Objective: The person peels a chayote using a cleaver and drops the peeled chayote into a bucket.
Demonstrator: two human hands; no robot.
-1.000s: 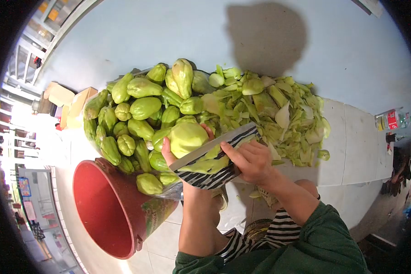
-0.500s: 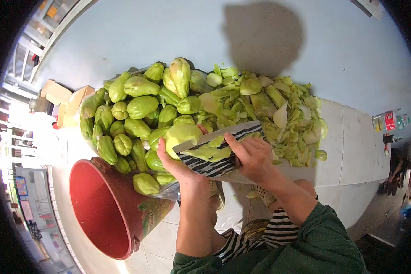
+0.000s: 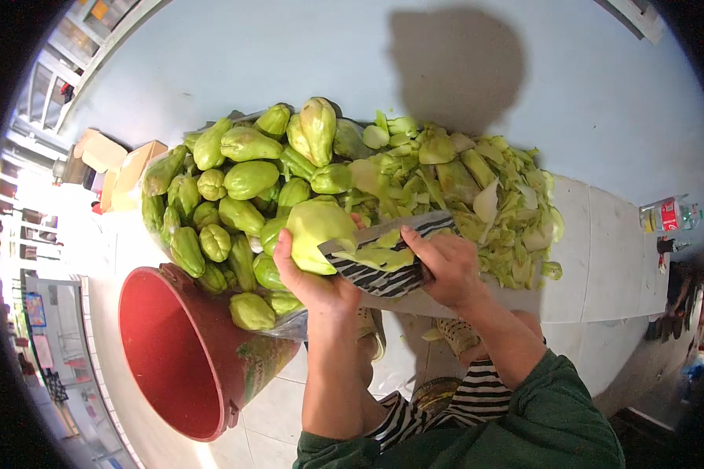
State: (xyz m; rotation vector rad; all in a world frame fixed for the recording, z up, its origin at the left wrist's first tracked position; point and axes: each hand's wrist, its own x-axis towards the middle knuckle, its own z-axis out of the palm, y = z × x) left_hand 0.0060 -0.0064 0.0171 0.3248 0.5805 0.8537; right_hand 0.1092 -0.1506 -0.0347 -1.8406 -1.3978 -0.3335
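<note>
My left hand is wrapped round a pale green, peeled-looking chayote, its fingers partly hidden behind the fruit. In my right hand is a broad-bladed knife, with the index finger stretched along the blade. The blade lies against the chayote's right side, and its shiny face mirrors striped cloth. Bits of green peel cling to that face. The knife's handle is hidden in my grip. Just beyond my hands are a heap of whole chayotes and, to the right, a pile of peelings.
A red bucket lies tilted at the lower left. Behind the heap rises a pale blue wall. A cardboard box stands at the left, and a plastic bottle with a red label lies far right on the tiles.
The chayote has turned and shifted right, so more of its pale side shows. The knife has moved slightly right with my right hand, and its blade is tilted differently.
</note>
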